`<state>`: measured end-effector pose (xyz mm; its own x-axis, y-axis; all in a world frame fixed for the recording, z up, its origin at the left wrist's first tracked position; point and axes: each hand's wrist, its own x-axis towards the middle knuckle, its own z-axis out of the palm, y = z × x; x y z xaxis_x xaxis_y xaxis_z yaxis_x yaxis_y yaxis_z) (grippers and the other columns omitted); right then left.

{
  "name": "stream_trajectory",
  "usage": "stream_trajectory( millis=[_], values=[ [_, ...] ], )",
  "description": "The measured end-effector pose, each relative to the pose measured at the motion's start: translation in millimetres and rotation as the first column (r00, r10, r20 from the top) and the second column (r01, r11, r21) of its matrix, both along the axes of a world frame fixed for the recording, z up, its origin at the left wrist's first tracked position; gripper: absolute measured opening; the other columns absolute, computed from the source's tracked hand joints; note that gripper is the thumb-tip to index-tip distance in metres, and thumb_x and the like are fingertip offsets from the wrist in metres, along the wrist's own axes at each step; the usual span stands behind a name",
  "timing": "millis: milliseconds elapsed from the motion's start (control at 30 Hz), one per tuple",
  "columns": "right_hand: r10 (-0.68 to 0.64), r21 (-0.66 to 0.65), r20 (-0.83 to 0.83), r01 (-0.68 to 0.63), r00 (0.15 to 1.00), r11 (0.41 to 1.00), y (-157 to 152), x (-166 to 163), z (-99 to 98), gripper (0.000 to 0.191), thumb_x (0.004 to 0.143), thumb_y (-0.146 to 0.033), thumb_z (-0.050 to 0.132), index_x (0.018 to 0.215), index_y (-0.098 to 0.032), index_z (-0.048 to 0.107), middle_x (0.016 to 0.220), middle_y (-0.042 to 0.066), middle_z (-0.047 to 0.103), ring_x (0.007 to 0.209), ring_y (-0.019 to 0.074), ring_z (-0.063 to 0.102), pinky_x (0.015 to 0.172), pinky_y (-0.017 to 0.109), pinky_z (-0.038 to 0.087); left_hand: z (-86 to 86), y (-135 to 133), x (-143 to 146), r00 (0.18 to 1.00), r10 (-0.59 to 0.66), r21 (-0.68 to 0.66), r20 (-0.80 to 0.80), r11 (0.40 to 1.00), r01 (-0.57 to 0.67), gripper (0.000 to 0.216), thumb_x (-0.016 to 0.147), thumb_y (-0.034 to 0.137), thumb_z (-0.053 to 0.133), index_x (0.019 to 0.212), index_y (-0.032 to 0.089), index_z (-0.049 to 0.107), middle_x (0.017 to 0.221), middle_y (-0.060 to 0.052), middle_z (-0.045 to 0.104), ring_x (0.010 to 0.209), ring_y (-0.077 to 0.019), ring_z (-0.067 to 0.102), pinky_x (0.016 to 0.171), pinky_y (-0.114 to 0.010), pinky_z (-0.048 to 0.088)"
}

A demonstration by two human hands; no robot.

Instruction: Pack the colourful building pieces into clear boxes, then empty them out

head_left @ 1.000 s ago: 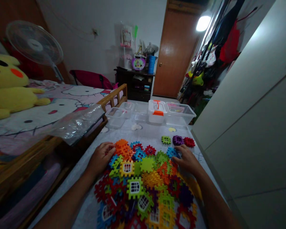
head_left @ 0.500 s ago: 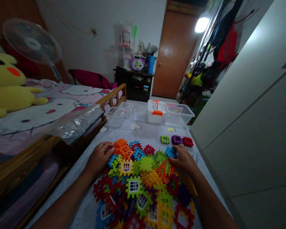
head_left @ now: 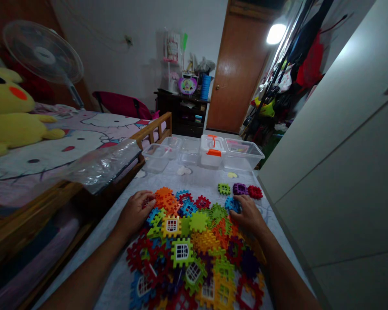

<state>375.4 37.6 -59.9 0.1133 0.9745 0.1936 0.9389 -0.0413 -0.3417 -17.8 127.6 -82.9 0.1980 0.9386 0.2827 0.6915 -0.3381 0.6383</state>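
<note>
A heap of coloured interlocking plastic tiles point(head_left: 194, 249) covers the near part of the table point(head_left: 200, 181). My left hand point(head_left: 135, 212) rests on the heap's left edge, fingers curled against orange and red tiles. On the right edge lies my right hand point(head_left: 249, 213), fingertips touching a blue tile point(head_left: 232, 204). Beyond the heap lie a green tile point(head_left: 224, 188), a purple tile point(head_left: 239, 189) and a red tile point(head_left: 255, 191) in a row.
Clear plastic boxes point(head_left: 242, 154) and a white case with an orange latch point(head_left: 212, 150) stand at the table's far end. A bed with a wooden rail point(head_left: 151, 129), a plastic bag point(head_left: 100, 165) and a yellow plush point(head_left: 9, 116) lies left. A white cabinet point(head_left: 336, 163) is close right.
My right hand has slid slightly left along the heap's edge toward the blue tile. The left hand has barely moved. The view has shifted a little.
</note>
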Motion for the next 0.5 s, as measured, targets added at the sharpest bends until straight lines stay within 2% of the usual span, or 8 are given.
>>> stream_trajectory(
  millis=[200, 367, 500],
  values=[
    [-0.027, -0.052, 0.052, 0.029, 0.998, 0.998, 3, -5, 2.1, 0.051, 0.071, -0.027, 0.063, 0.119, -0.011, 0.061, 0.114, 0.015, 0.063, 0.109, 0.0289, 0.054, 0.099, 0.038, 0.04, -0.3, 1, 0, 1.0, -0.006, -0.012, 0.002, 1.0, 0.006, 0.035, 0.084, 0.049, 0.048, 0.089, 0.021, 0.068, 0.107, -0.007, 0.064, 0.103, -0.025, 0.06, 0.097, -0.041, 0.046],
    [-0.046, -0.027, 0.091, 0.049, 0.995, 0.998, 4, -11, 1.3, 0.051, 0.069, -0.023, 0.062, 0.118, -0.011, 0.062, 0.111, 0.016, 0.062, 0.107, 0.0292, 0.053, 0.097, 0.038, 0.041, 1.3, 0, 0, 1.0, -0.002, -0.003, -0.001, 1.0, 0.002, 0.034, 0.083, 0.048, 0.048, 0.088, 0.021, 0.068, 0.107, -0.007, 0.064, 0.103, -0.0255, 0.06, 0.096, -0.042, 0.046],
    [-0.019, 0.019, 0.113, 0.017, 0.993, 1.0, 7, -10, 10.7, 0.052, 0.067, -0.023, 0.063, 0.118, -0.012, 0.061, 0.11, 0.015, 0.061, 0.104, 0.0294, 0.052, 0.095, 0.039, 0.04, 2.1, -1, 0, 1.0, -0.003, -0.016, 0.013, 1.0, 0.004, 0.032, 0.083, 0.046, 0.048, 0.088, 0.021, 0.068, 0.107, -0.008, 0.064, 0.103, -0.0252, 0.06, 0.097, -0.041, 0.046]
  ],
)
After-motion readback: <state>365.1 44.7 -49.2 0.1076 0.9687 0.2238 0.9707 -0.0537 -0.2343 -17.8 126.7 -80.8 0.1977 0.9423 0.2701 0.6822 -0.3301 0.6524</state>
